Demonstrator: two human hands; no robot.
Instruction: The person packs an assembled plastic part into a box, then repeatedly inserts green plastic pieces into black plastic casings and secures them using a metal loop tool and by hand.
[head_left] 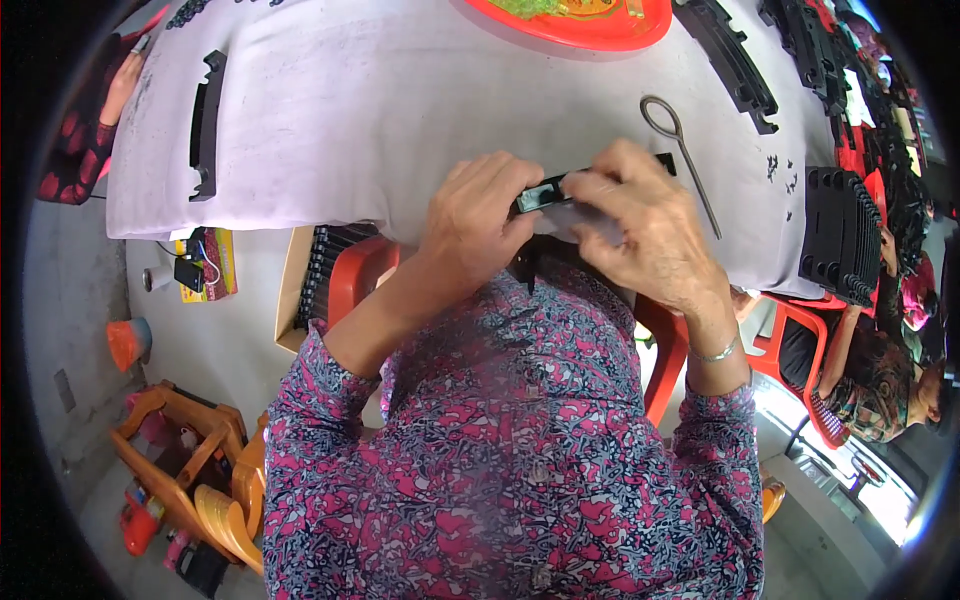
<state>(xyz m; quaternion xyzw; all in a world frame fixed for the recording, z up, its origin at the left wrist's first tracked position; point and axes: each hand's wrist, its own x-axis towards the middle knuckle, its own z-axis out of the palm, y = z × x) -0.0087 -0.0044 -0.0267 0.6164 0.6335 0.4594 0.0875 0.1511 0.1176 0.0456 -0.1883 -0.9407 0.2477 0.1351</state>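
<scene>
A narrow black plastic strip (542,195) is held near the front edge of the cloth-covered table. My left hand (474,212) grips its left end between thumb and fingers, and light glints off the strip there. Over its middle and right part, my right hand (650,228) curls its fingers, slightly smeared by motion. The strip's far right tip shows beyond that hand, while the stretch between is hidden. Just past my right hand lies a metal rod with a looped end (681,140).
A similar black part (206,125) lies at the left, another (730,62) at the back right. A red tray (600,38) sits at the back. Stacked black parts (838,235) stand on the right, near small black pieces (773,168). Other people (870,370) sit on both sides.
</scene>
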